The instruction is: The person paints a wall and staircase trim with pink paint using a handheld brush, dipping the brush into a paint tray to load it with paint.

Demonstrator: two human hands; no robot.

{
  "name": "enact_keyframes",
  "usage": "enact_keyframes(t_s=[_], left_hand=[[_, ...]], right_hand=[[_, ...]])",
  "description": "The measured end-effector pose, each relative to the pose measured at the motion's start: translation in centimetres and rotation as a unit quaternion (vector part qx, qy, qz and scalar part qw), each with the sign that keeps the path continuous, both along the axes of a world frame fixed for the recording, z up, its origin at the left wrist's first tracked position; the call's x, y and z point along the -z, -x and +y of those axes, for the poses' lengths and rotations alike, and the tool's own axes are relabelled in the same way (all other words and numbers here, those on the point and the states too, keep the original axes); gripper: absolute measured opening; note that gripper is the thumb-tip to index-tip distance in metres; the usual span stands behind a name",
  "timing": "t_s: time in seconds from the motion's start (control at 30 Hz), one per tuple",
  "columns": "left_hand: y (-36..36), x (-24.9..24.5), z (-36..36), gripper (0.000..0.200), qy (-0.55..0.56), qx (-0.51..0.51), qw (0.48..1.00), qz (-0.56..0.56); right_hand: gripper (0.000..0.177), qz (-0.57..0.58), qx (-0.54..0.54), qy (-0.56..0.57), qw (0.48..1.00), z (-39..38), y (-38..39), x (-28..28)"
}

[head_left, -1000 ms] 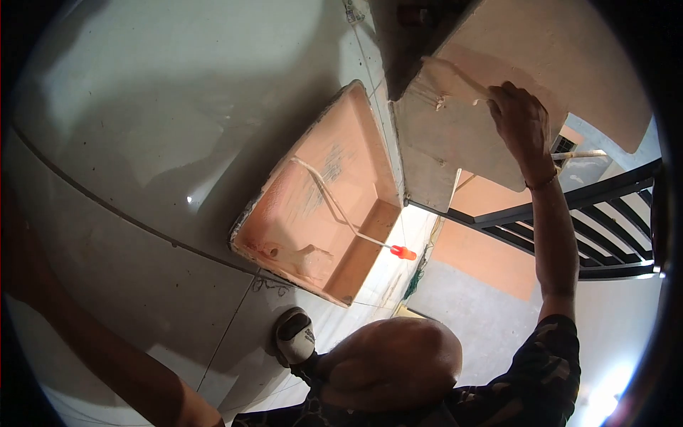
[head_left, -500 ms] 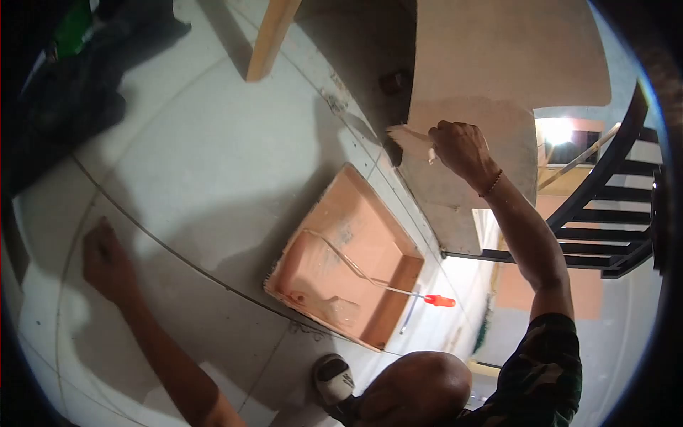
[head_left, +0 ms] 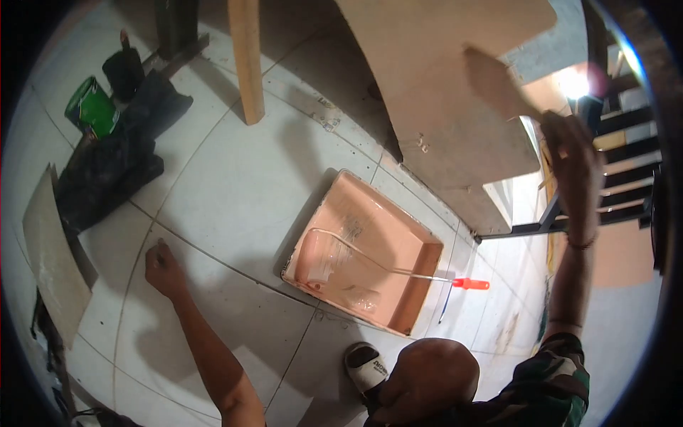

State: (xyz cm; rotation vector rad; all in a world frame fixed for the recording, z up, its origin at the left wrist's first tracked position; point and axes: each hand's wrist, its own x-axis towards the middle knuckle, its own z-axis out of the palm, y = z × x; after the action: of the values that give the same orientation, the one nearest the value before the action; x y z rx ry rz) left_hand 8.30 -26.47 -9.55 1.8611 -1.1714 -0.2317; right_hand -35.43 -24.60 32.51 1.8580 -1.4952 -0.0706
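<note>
A paintbrush (head_left: 492,82) is gripped in my right hand (head_left: 573,160), its bristles up against or just in front of the painted part of a panel (head_left: 441,135). The panel is peach toward the top and rough grey-brown toward the bottom. Fingers curled, my left hand (head_left: 165,270) hangs over the floor tiles with nothing visible in it. Between my hands lies a peach-coated paint tray (head_left: 425,281). A paint roller rests in it, its red handle (head_left: 471,284) sticking out past the tray's right side.
Top left, a green paint can (head_left: 92,110) stands by black plastic sheeting (head_left: 107,174). A wooden leg (head_left: 246,64) rises behind the tray. Black railings (head_left: 626,153) and a bright lamp (head_left: 573,84) are on the right. My sandalled foot (head_left: 366,368) is just below the tray.
My right hand has moved up and right with the paintbrush, from the panel's left edge to across its face. My left hand appears farther right. The view has shifted, showing the green can more fully.
</note>
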Motion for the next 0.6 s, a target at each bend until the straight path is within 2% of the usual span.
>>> enact_keyframes(t_s=[0.03,0.07,0.1,0.13,0.17,0.2,0.23,0.3,0.4,0.47,0.6], left_hand=[[0.0,-0.1,0.2,0.024,-0.011,0.015,0.999,0.029],[-0.2,-0.1,0.6,0.024,-0.023,0.028,0.998,0.055],[-0.9,0.2,0.8,0.025,-0.064,0.04,0.997,0.028],[-1.1,0.5,1.2,0.025,-0.059,0.046,0.997,0.015],[-1.2,0.8,1.5,0.025,-0.04,0.078,0.993,0.085],[-1.6,0.3,1.6,0.025,-0.023,0.113,0.982,0.152],[-1.9,-0.6,2.3,0.025,-0.024,0.121,0.983,0.136],[-0.8,-2.8,4.1,0.027,-0.123,0.145,0.958,0.213],[2.0,-6.6,8.1,0.027,-0.133,0.108,0.951,0.257],[3.4,-7.9,11.5,0.027,-0.128,0.092,0.94,0.301],[4.6,-8.3,17.1,0.027,-0.16,0.087,0.929,0.322]], right_hand=[[0.014,-0.072,0.098,-0.002,0.993,1.5,1.8,2.1],[0.015,-0.1,0.096,0.002,0.99,3.1,5.0,5.1],[0.022,-0.272,0.175,-0.022,0.946,5.0,6.1,8.1],[0.03,-0.38,0.294,-0.078,0.873,7.4,9.5,11.3],[0.03,-0.598,0.244,-0.03,0.763,10.0,9.7,15.4],[0.025,-0.765,0.248,-0.009,0.594,12.0,9.4,18.9],[0.022,-0.808,0.276,-0.018,0.52,12.5,5.9,19.2],[0.019,-0.928,0.277,0.007,0.25,13.4,3.8,22.0],[0.013,-0.973,0.194,0.038,0.116,11.3,2.3,23.2],[0.012,-0.982,0.166,0.07,0.058,10.1,3.5,26.2],[0.011,-0.984,0.162,0.078,0.016,6.6,7.1,28.1]])
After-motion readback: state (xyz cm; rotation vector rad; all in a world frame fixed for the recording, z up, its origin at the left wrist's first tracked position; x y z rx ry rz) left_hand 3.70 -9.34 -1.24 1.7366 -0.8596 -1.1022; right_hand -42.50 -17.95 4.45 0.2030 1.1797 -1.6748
